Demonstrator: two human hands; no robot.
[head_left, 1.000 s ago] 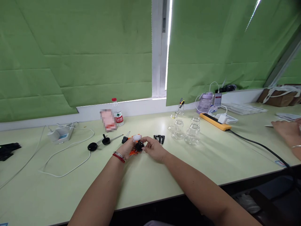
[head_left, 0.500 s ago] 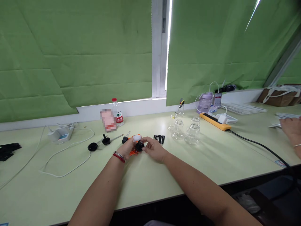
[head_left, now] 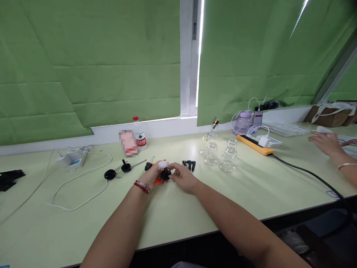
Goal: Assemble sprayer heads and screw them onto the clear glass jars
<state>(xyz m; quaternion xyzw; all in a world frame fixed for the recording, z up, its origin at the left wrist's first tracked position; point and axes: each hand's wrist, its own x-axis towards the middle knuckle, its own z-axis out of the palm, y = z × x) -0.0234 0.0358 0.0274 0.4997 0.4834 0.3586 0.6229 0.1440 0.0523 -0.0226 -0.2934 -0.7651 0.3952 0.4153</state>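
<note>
As forearms converge over the table (head_left: 173,219), hands (head_left: 153,176) (head_left: 183,178) nearly together, fingers curled around a black part (head_left: 165,174)

The small black part (head_left: 165,174) is held, roundish and partly covered; a whitish piece (head_left: 162,164) shows at its eleven o'clock, an orange piece (head_left: 158,181) at eight.

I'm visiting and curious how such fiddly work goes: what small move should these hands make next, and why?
I'd suggest the right hand gently adjust the black round part while the left hand steadies it. The right fingertips are at its edge, and the left hand seems to hold it from the other side, beside a small white piece.
</note>
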